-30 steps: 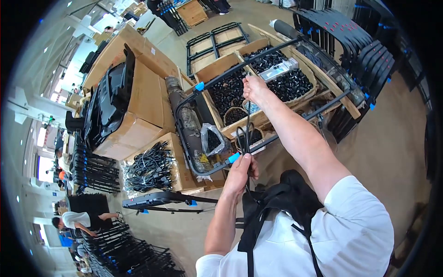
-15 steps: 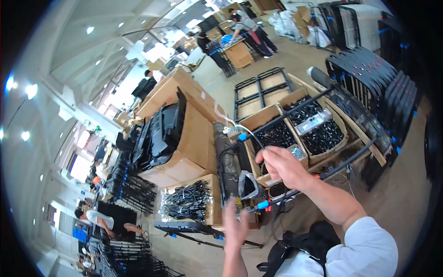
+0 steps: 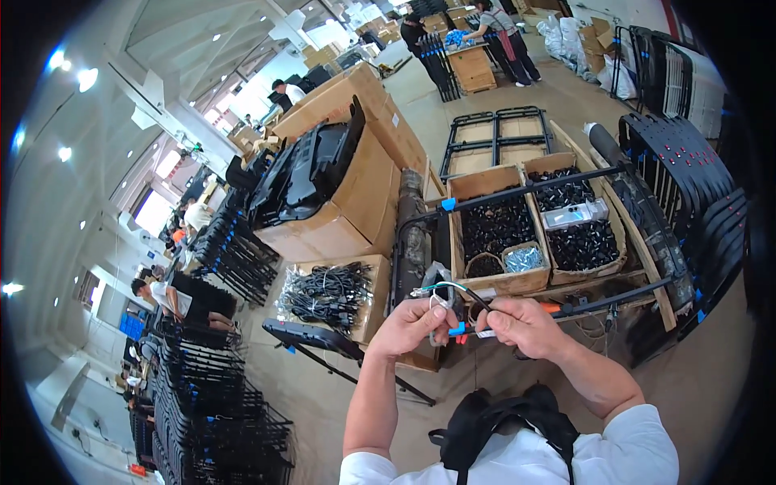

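Observation:
Both my hands meet in front of me over the near bar of a black tubular frame with blue clips. A black cable bends between them, with thin white and green wires coming out of its end. My left hand is closed, thumb and fingers pinching the pale wires. My right hand is closed round the black cable, to the right of the wires. The fingers partly hide what lies between the two hands.
Beyond the frame sit wooden bins of small black parts, with silvery screws in a small box. At left, a carton holds bundled black cables, below a large cardboard box of black plastic panels. Stacked black frames stand farther left.
My left hand has come up from below, formerly spread, and now grips the wires. My right hand has moved lower and right with the cable. The view has shifted.

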`<move>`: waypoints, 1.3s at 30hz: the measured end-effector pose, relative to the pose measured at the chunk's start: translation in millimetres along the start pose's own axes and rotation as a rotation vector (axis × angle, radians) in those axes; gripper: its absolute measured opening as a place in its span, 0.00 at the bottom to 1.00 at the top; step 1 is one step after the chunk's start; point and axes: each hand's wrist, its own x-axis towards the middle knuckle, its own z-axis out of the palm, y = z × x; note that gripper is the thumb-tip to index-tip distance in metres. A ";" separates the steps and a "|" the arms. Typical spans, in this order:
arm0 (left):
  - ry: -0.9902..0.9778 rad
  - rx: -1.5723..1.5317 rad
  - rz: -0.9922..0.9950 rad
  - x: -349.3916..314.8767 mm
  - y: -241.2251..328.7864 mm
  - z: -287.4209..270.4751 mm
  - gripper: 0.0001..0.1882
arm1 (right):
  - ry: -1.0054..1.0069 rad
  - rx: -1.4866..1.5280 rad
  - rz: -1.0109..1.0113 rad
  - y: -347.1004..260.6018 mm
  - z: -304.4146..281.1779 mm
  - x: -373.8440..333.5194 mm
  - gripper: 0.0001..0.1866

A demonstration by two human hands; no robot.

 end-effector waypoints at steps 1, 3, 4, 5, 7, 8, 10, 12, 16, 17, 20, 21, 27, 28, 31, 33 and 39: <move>-0.041 -0.199 -0.009 -2.9 -2.5 6.6 0.21 | -0.021 -0.017 0.000 1.1 -4.1 -4.5 0.20; -0.118 -0.558 0.032 -8.0 -18.2 15.9 0.20 | -0.051 -0.095 0.035 -0.3 -9.6 -12.8 0.19; -0.137 -0.644 0.068 -7.3 -18.3 20.7 0.21 | -0.063 -0.095 0.053 4.3 -13.0 -16.0 0.19; -0.148 -0.731 0.092 -8.0 -21.6 22.8 0.22 | -0.076 -0.186 -0.006 10.9 -16.3 -18.6 0.19; -0.187 -0.897 0.091 -11.9 -28.3 23.6 0.24 | -0.095 -0.309 -0.018 16.2 -19.0 -23.8 0.19; -0.167 -0.911 0.089 -15.4 -29.3 25.5 0.24 | -0.112 -0.305 -0.002 20.5 -21.3 -24.1 0.19; 0.075 -0.729 0.021 -21.8 -22.8 29.7 0.26 | -0.163 -0.470 -0.025 30.9 -26.1 -22.2 0.19; 0.114 -0.684 0.002 -28.0 -19.8 30.8 0.28 | -0.126 -0.525 -0.018 38.5 -21.0 -21.5 0.18; 0.201 -0.474 -0.017 -43.6 -22.4 26.1 0.26 | -0.111 -0.709 0.000 69.3 -14.8 -18.7 0.17; 0.263 -0.414 -0.075 -47.1 -23.0 25.1 0.25 | -0.126 -0.705 0.010 72.6 -11.9 -17.8 0.17; 0.380 -0.289 -0.182 -52.5 -45.4 22.6 0.20 | -0.205 -0.635 0.065 83.0 -2.3 -10.8 0.16; 0.418 -0.209 -0.183 -55.3 -53.8 22.9 0.18 | -0.229 -0.626 0.028 89.4 1.6 -6.9 0.18; 0.398 -0.149 -0.014 -61.7 -97.6 23.9 0.12 | -0.186 0.056 0.470 90.0 43.9 40.4 0.22; 0.385 -0.161 -0.012 -61.0 -102.5 19.7 0.12 | -0.182 0.129 0.492 92.3 50.5 50.3 0.23; 0.472 0.259 0.193 -65.3 -109.4 7.5 0.19 | -0.105 0.064 0.489 120.8 66.9 66.7 0.18; 0.513 0.211 0.162 -75.4 -103.5 0.2 0.20 | 0.023 -0.010 0.476 125.3 80.7 77.2 0.15; 0.703 0.087 -0.244 -85.8 -156.2 -24.6 0.20 | 0.276 -0.123 0.224 174.3 121.8 104.4 0.13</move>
